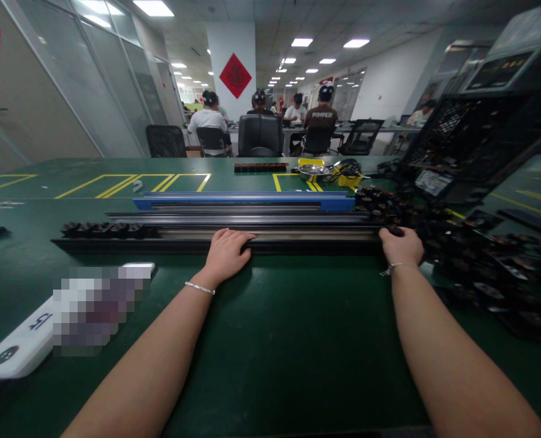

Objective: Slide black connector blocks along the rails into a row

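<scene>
A long black rail [161, 245] lies across the green table in front of me, with metal rails [261, 219] and a blue rail [243, 201] behind it. My left hand [226, 252] rests on the black rail's middle, fingers curled over its top. My right hand [402, 245] is at the rail's right end, fingers closed around a small black part beside the pile of black parts [457, 243]. A row of small black parts [101, 229] sits in the rail at its left end.
A white device [19, 347] lies at the near left. A black crate [471, 146] stands at the right. A metal bowl [313, 171], yellow items and a dark tray [260, 166] sit farther back. Several people sit at desks behind.
</scene>
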Available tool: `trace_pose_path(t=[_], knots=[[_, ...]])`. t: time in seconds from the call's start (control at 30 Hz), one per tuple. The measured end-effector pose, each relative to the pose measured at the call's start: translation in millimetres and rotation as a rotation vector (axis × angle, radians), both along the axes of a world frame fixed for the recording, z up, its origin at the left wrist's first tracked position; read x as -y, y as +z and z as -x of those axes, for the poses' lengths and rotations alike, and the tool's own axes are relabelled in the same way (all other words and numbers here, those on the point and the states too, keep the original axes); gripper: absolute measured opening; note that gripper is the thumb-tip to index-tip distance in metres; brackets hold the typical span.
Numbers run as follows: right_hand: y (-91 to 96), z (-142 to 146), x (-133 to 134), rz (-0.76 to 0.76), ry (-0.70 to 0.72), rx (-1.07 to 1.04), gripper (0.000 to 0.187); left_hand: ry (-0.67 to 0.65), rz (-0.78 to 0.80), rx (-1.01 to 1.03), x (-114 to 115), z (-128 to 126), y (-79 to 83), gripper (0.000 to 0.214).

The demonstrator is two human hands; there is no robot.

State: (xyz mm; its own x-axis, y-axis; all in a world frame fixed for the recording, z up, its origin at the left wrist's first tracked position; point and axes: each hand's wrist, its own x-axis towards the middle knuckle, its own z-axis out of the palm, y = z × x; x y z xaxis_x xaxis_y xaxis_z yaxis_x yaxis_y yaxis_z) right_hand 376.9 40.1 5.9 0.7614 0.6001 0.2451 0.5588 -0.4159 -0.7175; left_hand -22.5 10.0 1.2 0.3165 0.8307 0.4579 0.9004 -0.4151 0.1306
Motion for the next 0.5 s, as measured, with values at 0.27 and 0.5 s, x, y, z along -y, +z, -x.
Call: trace_pose_path(t=[0.27, 0.5], knots=[[-3.7, -17, -2, -0.025, -0.065, -0.032, 0.043, 0.0, -0.024, -0.011, -1, 0, -1.3, 0.033], [-19.0, -37, -10, -0.098, -0.072, -0.021, 0.044, 0.003, -0.027, -0.019, -1, 0, -1.1, 0.033]])
